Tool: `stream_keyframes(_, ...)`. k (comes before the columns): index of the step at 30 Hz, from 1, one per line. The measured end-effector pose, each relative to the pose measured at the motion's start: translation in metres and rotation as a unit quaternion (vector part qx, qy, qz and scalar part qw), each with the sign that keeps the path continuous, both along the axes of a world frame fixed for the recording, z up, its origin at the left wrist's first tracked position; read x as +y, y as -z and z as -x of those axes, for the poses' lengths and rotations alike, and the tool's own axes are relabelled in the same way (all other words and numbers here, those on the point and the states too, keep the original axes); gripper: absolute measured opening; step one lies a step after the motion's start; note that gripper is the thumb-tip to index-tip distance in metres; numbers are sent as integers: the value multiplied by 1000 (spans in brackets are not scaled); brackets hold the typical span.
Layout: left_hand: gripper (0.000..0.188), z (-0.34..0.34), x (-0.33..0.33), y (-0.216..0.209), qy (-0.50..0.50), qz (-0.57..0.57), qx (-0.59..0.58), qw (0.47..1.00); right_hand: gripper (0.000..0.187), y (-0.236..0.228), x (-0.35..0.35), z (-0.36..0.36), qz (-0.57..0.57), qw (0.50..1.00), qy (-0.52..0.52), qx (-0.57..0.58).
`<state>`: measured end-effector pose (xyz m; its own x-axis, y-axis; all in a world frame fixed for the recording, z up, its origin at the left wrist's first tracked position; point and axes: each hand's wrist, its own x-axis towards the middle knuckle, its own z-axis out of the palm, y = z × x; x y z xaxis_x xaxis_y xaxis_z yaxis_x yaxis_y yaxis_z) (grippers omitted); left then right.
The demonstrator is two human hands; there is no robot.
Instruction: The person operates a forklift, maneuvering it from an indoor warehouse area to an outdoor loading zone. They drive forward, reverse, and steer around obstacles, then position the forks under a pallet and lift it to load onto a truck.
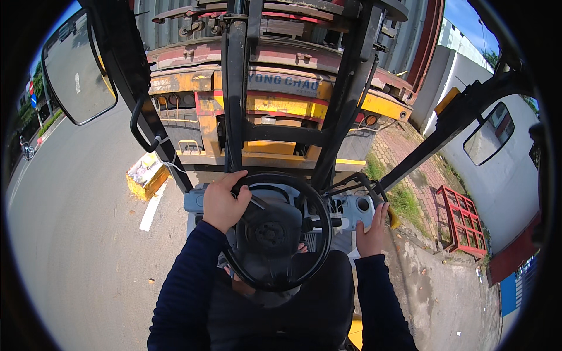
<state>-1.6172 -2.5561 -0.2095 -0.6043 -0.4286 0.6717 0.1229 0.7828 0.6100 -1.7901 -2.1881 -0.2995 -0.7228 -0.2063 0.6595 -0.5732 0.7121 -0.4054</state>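
Note:
I sit at the controls of a forklift. My left hand (224, 202) is closed over the upper left rim of the black steering wheel (328, 234). My right hand (371, 235) is beside the grey console (353, 209), just below the black control levers (370, 186). Its fingers are bent, with the thumb apart, and whatever they grip is hidden. Beyond the wheel rises the black mast (235, 88). Dark sleeves cover both forearms, and my legs show partly behind the wheel.
Close ahead stands a trailer's yellow and red end (281, 108) with a grey container (410, 35). A yellow-sided block (146, 178) sits on the road at left. To the right are a red metal frame (465, 222) and a white wall (497, 169). Mirrors (79, 64) flank the cab.

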Motion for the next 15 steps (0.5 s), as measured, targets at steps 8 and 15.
stream_keyframes(8, 32, 64, 28, -27, -28, 118, -107, 987, 87, -4, -17, 2, 17, 999, 7, -26)
stream_keyframes(15, 30, 103, 85, -16, 46, 212, -89, 972, 87, -7, -40, 16, 39, 998, 15, -36)
